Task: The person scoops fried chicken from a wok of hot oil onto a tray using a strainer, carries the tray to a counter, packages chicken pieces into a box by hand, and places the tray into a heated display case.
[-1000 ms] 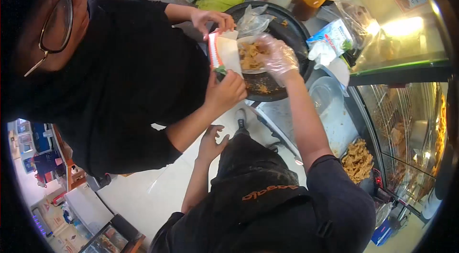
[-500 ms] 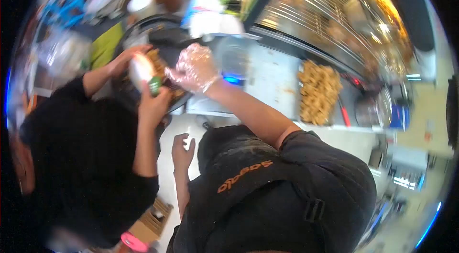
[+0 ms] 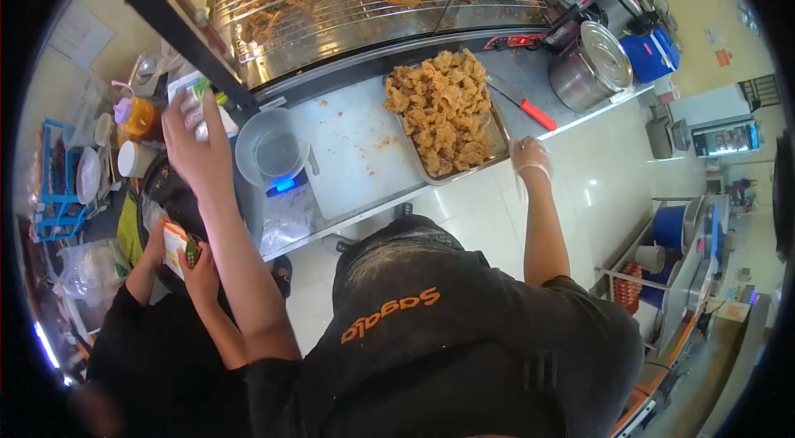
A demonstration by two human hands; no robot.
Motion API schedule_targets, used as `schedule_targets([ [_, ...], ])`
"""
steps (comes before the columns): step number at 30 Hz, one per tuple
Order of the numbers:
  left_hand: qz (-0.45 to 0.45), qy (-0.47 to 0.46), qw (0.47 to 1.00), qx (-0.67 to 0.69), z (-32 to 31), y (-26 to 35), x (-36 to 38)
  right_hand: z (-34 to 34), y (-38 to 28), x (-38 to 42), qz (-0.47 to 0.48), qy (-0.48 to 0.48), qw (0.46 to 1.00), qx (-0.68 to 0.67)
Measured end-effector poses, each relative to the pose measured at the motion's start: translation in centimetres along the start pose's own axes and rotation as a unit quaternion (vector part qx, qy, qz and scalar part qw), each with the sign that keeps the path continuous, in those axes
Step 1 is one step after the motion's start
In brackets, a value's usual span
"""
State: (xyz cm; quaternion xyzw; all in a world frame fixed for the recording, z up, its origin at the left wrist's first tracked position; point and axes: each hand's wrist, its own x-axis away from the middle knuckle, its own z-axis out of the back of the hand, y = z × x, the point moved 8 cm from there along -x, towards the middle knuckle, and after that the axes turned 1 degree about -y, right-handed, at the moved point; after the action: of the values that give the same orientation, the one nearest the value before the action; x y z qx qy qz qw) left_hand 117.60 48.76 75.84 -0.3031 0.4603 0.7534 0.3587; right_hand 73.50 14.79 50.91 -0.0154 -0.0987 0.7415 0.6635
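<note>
My left hand [image 3: 197, 144], bare, is raised at the left over the counter with its fingers apart. Behind its fingers lies a white-and-green pack [image 3: 184, 86], partly hidden. Just right of this hand, a clear plastic tub [image 3: 269, 146] sits on a scale with a lit blue display [image 3: 286, 185]. My right hand [image 3: 531, 158], in a clear plastic glove, is by the near right corner of a metal tray [image 3: 498, 136] heaped with fried chicken pieces [image 3: 443, 111]. Its fingers look curled; whether they touch the tray or hold anything cannot be made out.
A co-worker's hands [image 3: 178, 252] hold a printed carton over a black pan [image 3: 161, 190] at the left. A white cutting board [image 3: 356, 148] with crumbs adjoins the tray. Beyond stands a glass warming cabinet [image 3: 331, 7]. A red-handled knife [image 3: 530, 107] and steel pot [image 3: 590, 69] are right.
The view has swung right. My gloved right hand has left the black pan for the tray side. My left hand has risen from low beside my body to above the counter.
</note>
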Motion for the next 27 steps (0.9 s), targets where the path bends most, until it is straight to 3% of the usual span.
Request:
schedule_targets([
  [1,0.018,-0.017,0.999,0.021,-2.2,-0.4,-1.7,-0.4,1.2,-0.9,-0.016,-0.001,1.0,-0.013],
  [2,-0.038,-0.016,0.998,-0.057,-4.0,-1.1,-3.1,0.1,0.4,-1.2,0.002,-0.002,0.999,-0.042],
  [4,0.028,-0.036,0.998,-0.031,-5.9,-0.5,-4.2,2.8,-2.5,-0.4,0.032,-0.005,0.994,-0.1],
  [8,0.043,0.033,0.998,-0.035,-6.8,-0.3,-4.4,6.8,-12.1,2.1,0.339,0.181,0.904,-0.187],
  [10,0.084,0.022,0.996,-0.021,-7.2,-1.4,-4.5,7.7,-15.7,1.4,0.362,0.162,0.906,-0.146],
  [13,0.072,0.005,0.995,-0.065,-7.7,-1.2,-4.9,5.0,-18.1,0.4,0.41,0.116,0.905,-0.003],
  [19,0.058,-0.005,0.997,-0.058,-8.7,0.5,-5.3,3.3,-15.7,0.5,0.419,0.046,0.905,0.061],
  [22,0.071,-0.025,0.997,-0.022,-9.5,0.6,-5.4,3.6,-15.2,0.9,0.444,0.1,0.889,0.047],
  [27,0.103,-0.004,0.994,-0.035,-9.2,2.7,-4.1,4.1,-14.3,2.2,0.478,0.09,0.874,0.01],
])
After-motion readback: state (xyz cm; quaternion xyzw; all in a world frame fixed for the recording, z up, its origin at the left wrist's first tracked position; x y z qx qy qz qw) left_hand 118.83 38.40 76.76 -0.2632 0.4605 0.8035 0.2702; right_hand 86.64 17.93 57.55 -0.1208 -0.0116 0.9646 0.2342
